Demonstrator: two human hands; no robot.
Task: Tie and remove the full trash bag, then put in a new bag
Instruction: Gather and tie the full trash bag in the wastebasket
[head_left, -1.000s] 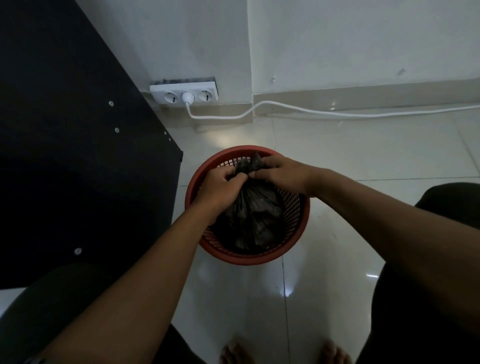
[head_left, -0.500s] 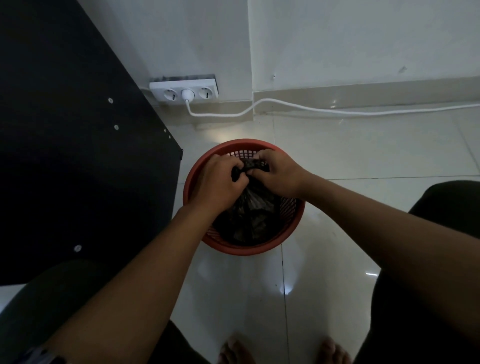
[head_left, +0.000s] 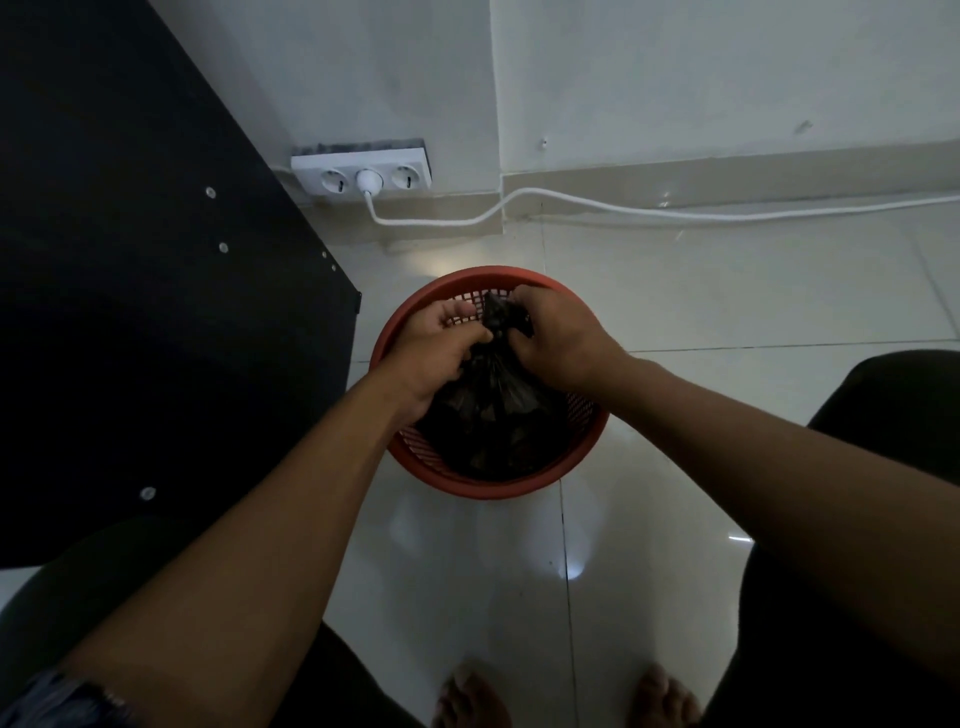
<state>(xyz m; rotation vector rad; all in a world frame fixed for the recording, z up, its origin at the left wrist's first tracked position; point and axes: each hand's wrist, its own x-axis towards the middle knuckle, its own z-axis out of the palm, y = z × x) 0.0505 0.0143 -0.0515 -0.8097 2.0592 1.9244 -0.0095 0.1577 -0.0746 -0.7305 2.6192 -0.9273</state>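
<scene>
The red basket (head_left: 470, 480) stands on the floor with the black bag (head_left: 493, 415) inside. Our left hand (head_left: 436, 353) and right hand (head_left: 556, 338) both pinch its gathered neck; we should pull the knot tight, evenly.

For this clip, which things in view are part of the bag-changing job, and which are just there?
Part of the job:
black trash bag, neck gathered
red basket bin holding it
left hand and right hand, both gripping the bag's neck

Just there:
white power strip
white cable along the skirting
black cabinet panel
</scene>
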